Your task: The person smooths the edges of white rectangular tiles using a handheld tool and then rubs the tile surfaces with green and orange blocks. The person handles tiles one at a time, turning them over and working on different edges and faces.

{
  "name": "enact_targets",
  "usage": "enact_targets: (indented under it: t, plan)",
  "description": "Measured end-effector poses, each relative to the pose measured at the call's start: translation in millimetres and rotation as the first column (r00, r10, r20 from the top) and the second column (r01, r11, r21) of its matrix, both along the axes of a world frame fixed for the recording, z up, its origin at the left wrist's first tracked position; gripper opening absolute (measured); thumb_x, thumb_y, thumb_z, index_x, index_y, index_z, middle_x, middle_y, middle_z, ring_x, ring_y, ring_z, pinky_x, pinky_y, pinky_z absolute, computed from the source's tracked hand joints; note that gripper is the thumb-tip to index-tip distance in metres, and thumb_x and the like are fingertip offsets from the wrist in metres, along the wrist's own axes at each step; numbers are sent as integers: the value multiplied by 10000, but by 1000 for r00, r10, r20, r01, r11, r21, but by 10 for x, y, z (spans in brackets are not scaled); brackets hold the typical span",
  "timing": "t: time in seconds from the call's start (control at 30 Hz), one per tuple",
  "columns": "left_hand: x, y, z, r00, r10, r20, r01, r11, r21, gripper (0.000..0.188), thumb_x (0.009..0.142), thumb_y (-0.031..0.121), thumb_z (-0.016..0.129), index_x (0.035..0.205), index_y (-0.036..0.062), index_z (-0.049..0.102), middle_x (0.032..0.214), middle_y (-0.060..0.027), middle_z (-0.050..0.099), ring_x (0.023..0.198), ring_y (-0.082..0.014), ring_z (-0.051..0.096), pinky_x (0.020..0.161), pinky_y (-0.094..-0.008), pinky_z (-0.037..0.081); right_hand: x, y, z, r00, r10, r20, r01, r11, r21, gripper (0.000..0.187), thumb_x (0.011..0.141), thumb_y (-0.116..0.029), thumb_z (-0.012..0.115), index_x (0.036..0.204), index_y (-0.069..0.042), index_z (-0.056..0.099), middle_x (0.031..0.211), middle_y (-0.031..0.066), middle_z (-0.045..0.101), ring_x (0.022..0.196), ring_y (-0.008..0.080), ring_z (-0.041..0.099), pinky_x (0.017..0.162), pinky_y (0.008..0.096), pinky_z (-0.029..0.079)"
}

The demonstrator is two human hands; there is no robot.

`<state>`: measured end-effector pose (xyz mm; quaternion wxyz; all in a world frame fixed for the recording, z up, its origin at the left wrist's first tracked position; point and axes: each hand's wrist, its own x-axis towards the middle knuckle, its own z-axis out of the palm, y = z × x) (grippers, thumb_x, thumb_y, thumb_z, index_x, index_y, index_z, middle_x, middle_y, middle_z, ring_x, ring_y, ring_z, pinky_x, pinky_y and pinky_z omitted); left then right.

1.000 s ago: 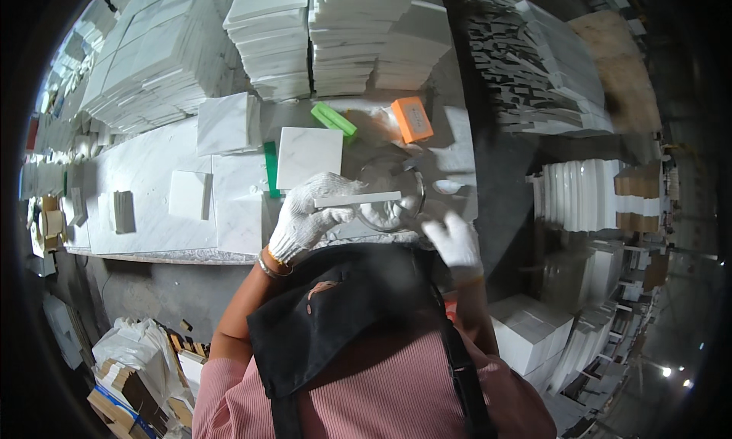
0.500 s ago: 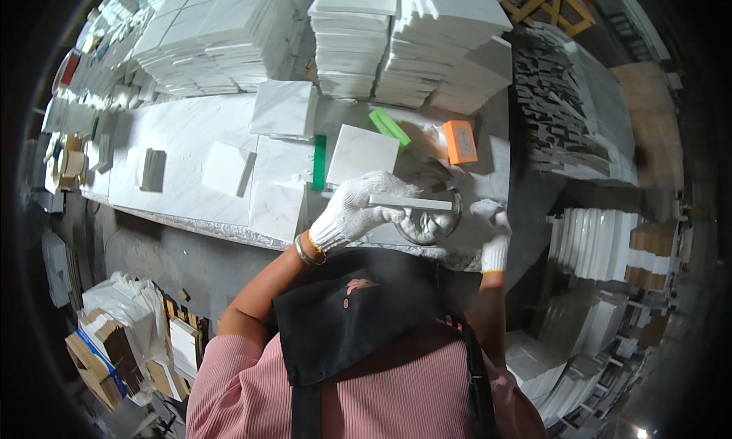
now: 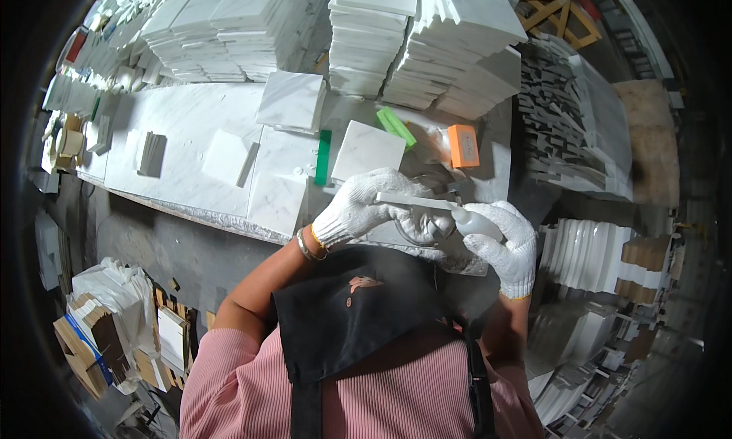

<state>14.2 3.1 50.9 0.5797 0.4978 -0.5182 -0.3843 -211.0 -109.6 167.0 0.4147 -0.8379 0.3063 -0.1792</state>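
Both hands wore white knit gloves and met in front of the person's chest, above the near edge of a white marble surface (image 3: 191, 126). The left hand (image 3: 358, 206) was closed around a thin, flat white strip of stone (image 3: 415, 202), holding it level with its long edge running toward the right hand. The right hand (image 3: 507, 245) was wrapped around a small pale squeeze bottle (image 3: 476, 223), whose tip pointed left and sat at or touching the strip's right end; whether it actually touched could not be told. Just beyond the left hand lay a square white tile (image 3: 368, 151) on the surface, with a green strip (image 3: 323, 158) just beside its left edge. Farther out, beyond and between the hands, rested a bright green bar (image 3: 396, 126) and, beyond the right hand, an orange block (image 3: 463, 145). Well beyond the hands stood tall stacks of white tiles (image 3: 427, 50). A black apron (image 3: 358, 309) over a pink ribbed shirt (image 3: 396, 393) filled the space below the hands.
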Motion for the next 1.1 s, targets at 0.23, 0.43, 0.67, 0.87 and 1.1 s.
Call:
enact_targets:
  t: [0.23, 0.43, 0.67, 0.87, 1.1]
  plan:
    - [27, 13, 97, 1000, -10, 10, 10, 1000, -9, 395, 778, 228, 801, 1093, 16, 695, 1024, -102, 704, 887, -204, 684, 764, -316, 538, 132, -5, 75, 998, 54, -32, -55, 998, -36, 313, 676, -107, 796, 973, -19, 746, 838, 95, 692, 755, 217, 644, 696, 306, 497]
    - [26, 19, 130, 1000, -15, 18, 15, 1000, -2, 354, 767, 87, 770, 1112, 48, 702, 1029, -84, 711, 914, -218, 686, 814, -322, 541, 156, -20, 46, 993, 114, -17, -115, 982, -148, 258, 673, -76, 806, 919, -29, 747, 817, 91, 693, 720, 220, 640, 660, 312, 498]
    - [27, 9, 57, 996, -48, -76, 49, 999, 15, 400, 793, 222, 785, 1135, 31, 701, 1055, -91, 702, 948, -200, 676, 828, -316, 530, 176, -25, 60, 991, 119, -57, -128, 975, -179, 250, 670, -76, 810, 910, -39, 747, 826, 86, 697, 714, 226, 637, 658, 316, 501]
    - [24, 7, 41, 996, -51, -68, 52, 998, 19, 382, 793, 187, 784, 1135, 37, 703, 1062, -88, 705, 969, -205, 677, 842, -321, 529, 157, -57, 19, 975, 217, -54, -223, 925, -309, 244, 683, -67, 802, 922, -67, 750, 889, 78, 720, 724, 225, 642, 664, 327, 506]
    - [31, -8, 17, 999, -36, 15, 37, 999, -15, 390, 783, 209, 785, 1125, 41, 705, 1062, -84, 709, 975, -224, 678, 848, -334, 530, 131, -84, -8, 962, 261, -79, -272, 903, -331, 248, 719, -67, 772, 963, -111, 750, 946, 79, 727, 744, 232, 666, 664, 332, 513]
